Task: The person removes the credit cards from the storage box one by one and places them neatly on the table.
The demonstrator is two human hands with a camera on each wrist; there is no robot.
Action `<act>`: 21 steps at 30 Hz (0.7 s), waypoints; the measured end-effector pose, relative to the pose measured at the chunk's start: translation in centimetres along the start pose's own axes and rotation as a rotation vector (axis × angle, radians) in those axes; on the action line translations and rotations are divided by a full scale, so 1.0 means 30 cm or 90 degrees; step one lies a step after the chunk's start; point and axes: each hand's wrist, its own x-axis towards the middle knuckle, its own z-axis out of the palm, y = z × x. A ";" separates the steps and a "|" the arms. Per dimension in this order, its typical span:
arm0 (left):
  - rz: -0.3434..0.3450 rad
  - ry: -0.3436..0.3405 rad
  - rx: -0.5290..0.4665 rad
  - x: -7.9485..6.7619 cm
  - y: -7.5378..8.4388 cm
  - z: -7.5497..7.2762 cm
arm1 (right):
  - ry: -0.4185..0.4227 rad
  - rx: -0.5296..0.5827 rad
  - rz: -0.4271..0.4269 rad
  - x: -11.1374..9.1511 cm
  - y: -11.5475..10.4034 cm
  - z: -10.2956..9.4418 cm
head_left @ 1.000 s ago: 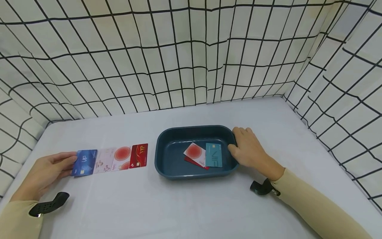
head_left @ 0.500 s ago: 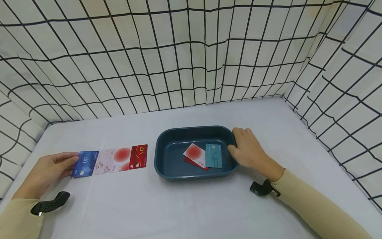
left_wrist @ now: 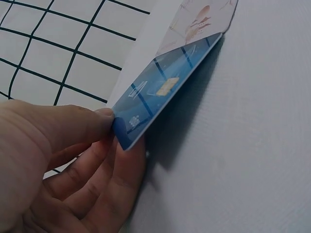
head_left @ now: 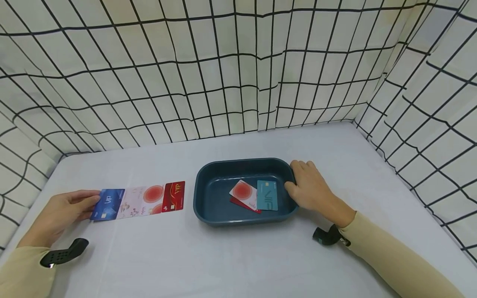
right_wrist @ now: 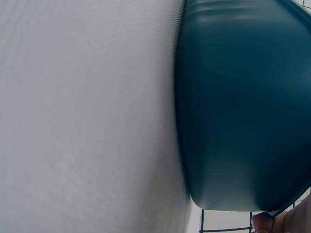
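At the left, my left hand (head_left: 61, 213) pinches the outer edge of a blue VIP card (head_left: 107, 204) between thumb and fingers. In the left wrist view that blue card (left_wrist: 160, 90) tilts, its held end raised off the white cloth. Its other end meets a pale pink flowered card (head_left: 129, 202). A white card with red circles (head_left: 152, 198) and a red VIP card (head_left: 173, 196) continue the row rightward. My right hand (head_left: 309, 184) grips the right rim of a dark teal tray (head_left: 212, 207); in the right wrist view only its fingertips show at the rim.
Inside the tray lie a teal VIP card (head_left: 267, 195), a white card with a red circle (head_left: 243, 193) and a red card (head_left: 244, 204) mostly covered by it. White walls with a black grid (head_left: 208, 70) enclose the white table (head_left: 193, 260) at the back and sides.
The left hand and the blue card have shifted slightly to the right, and the card now sits closer over the flowered one. My right hand and the tray stay put.
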 end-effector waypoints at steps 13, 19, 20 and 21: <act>0.007 0.014 0.090 -0.022 0.031 -0.031 | 0.013 0.003 -0.014 -0.006 -0.005 -0.003; -0.010 0.003 0.096 -0.038 0.052 -0.049 | 0.017 0.002 -0.015 -0.007 -0.004 -0.003; -0.014 -0.002 0.094 -0.041 0.054 -0.050 | 0.016 0.002 -0.015 -0.006 -0.004 -0.004; -0.016 -0.006 0.090 -0.044 0.056 -0.052 | 0.017 0.002 -0.015 -0.006 -0.004 -0.004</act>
